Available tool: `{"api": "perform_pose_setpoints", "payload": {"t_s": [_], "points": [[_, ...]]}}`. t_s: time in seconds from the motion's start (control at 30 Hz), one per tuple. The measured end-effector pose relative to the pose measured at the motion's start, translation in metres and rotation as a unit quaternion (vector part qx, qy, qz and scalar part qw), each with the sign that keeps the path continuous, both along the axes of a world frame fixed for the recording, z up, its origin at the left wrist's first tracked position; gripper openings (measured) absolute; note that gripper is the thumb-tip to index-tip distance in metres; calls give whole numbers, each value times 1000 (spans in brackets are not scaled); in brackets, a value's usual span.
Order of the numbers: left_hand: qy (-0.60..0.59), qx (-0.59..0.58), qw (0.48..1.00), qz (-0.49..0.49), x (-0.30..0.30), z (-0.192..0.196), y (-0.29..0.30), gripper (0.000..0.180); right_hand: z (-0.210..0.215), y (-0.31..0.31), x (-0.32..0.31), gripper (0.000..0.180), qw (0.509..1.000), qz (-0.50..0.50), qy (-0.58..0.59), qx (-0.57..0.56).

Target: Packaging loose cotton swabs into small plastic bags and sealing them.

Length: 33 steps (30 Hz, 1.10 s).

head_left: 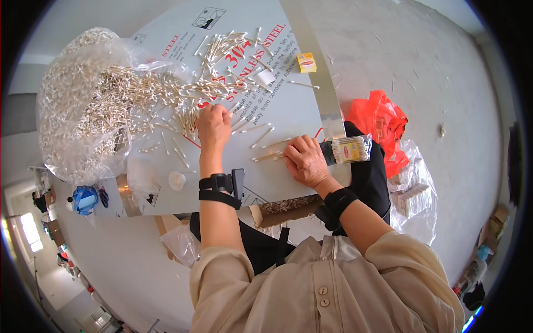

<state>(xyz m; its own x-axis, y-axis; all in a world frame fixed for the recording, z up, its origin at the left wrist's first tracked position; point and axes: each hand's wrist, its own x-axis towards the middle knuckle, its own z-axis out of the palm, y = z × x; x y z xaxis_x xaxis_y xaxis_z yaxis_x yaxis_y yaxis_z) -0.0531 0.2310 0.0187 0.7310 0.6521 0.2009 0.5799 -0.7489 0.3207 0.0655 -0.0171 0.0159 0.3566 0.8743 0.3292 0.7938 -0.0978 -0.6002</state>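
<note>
Loose cotton swabs [186, 119] lie heaped across the film-covered steel sheet of the table [300, 119]. My left hand [215, 129] is at the near edge of this heap, its fingers closed on swabs; its fingertips are partly hidden. To the right, my right hand [305, 161] rests on the sheet with curled fingers over a few swabs, whose ends [266, 158] stick out on its left. Just beyond that hand, at the table's right edge, lies a clear packet of swabs [352, 150] with a yellow label.
A large clear bag [61, 111] spills swabs at the left. A yellow card [306, 62] and a small white cup [176, 180] lie on the sheet. Right of the table are a red plastic bag [377, 119] and a clear bag of white packs [413, 194]. An open cardboard box [258, 215] sits below the near edge.
</note>
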Motion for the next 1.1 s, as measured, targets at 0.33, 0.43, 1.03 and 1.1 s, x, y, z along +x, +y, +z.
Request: {"api": "perform_pose_setpoints", "payload": {"t_s": [0.33,0.43,1.03,1.1], "points": [[-68,-31,996,38,12,-6,-71,19,1,-1,2,13,1000,-3,-4,1],[-75,-34,997,9,20,-5,-85,18,0,-1,0,12,1000,-3,6,5],[72,-13,996,-42,7,-3,-155,76,-8,-9,4,16,951,-112,254,140],[71,-22,995,-72,6,-3,-153,75,-10,-7,5,14,903,-140,373,159]]}}
